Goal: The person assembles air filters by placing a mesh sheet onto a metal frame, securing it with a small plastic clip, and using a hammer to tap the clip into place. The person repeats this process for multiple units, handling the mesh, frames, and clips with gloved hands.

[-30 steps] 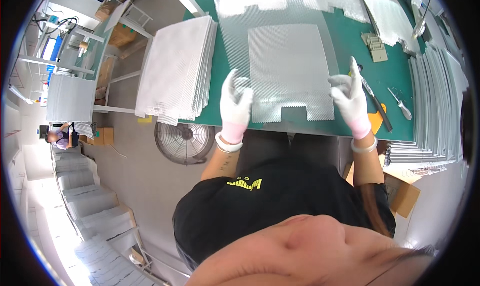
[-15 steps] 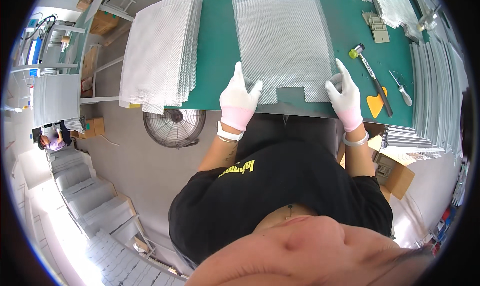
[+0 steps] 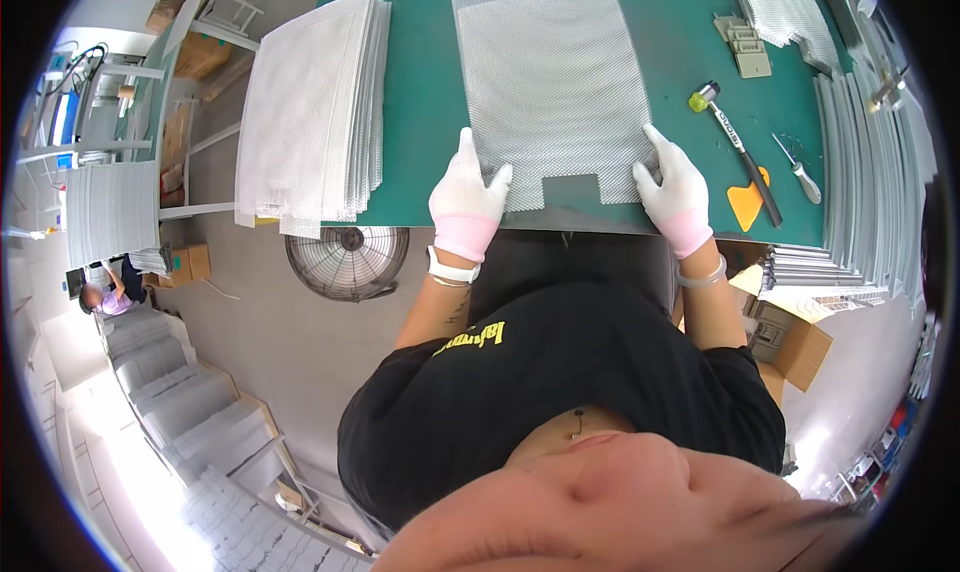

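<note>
A silvery metal mesh sheet (image 3: 550,82) with a square notch in its near edge lies flat before me on the green tabletop. White gloves with pink cuffs cover both hands. My left hand (image 3: 468,197) rests by the sheet's near left corner, fingers stretched along its side and thumb apart, over the mesh. At the opposite side, my right hand (image 3: 675,192) is likewise open, its forefinger and thumb touching the right edge. Neither hand is closed around the sheet; the undersides of the fingers are hidden.
Left of me is a stack of mesh sheets (image 3: 305,112). To the right lie a mallet (image 3: 735,147), a yellow scraper (image 3: 745,204), a screwdriver (image 3: 800,175) and beige plastic pieces (image 3: 745,50). Long grey strips (image 3: 860,172) line the right edge. A fan (image 3: 347,264) stands below the table.
The whole view has shifted slightly, moving the table's contents leftward in the picture. My right hand has come closer against the sheet's right edge; both hands stay open.
</note>
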`<state>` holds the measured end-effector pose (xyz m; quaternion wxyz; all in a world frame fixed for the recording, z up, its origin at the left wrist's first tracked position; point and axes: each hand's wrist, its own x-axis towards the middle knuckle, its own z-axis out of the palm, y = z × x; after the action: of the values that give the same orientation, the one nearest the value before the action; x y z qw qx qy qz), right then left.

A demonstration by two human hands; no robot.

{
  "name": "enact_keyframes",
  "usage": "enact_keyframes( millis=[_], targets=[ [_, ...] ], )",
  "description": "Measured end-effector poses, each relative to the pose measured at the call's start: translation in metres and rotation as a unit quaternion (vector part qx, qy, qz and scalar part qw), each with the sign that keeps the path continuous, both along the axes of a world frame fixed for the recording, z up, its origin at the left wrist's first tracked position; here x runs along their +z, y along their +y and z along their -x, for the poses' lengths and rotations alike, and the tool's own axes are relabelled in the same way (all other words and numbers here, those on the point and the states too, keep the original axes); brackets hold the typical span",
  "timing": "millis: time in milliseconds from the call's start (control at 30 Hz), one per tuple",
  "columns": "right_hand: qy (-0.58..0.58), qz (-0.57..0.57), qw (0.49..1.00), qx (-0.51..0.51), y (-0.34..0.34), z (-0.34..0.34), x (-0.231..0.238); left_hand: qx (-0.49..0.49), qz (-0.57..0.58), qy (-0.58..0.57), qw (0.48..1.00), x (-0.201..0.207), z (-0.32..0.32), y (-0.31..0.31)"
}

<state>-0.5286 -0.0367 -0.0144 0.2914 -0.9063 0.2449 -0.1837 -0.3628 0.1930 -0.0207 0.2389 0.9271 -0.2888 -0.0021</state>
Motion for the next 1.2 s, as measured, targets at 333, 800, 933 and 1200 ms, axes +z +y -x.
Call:
enact_keyframes(
  millis=[333,800,933,1200],
  targets=[
    [0.122,0.074,0.990,0.004,-0.001,-0.005,0.008,0.035,-0.080,0.035,0.996,0.010,-0.008,-0.003],
    [0.263,0.105,0.954,-0.102,-0.182,-0.247,0.062,-0.157,-0.066,-0.098,0.980,0.018,-0.045,-0.007],
    [0.263,0.133,0.921,-0.253,-0.201,-0.291,0.025,-0.112,0.050,-0.138,0.983,0.034,-0.038,-0.002],
    [0.091,0.005,0.984,-0.150,-0.233,-0.276,0.113,-0.080,0.158,-0.077,0.981,0.038,-0.044,0.021]
  ],
)
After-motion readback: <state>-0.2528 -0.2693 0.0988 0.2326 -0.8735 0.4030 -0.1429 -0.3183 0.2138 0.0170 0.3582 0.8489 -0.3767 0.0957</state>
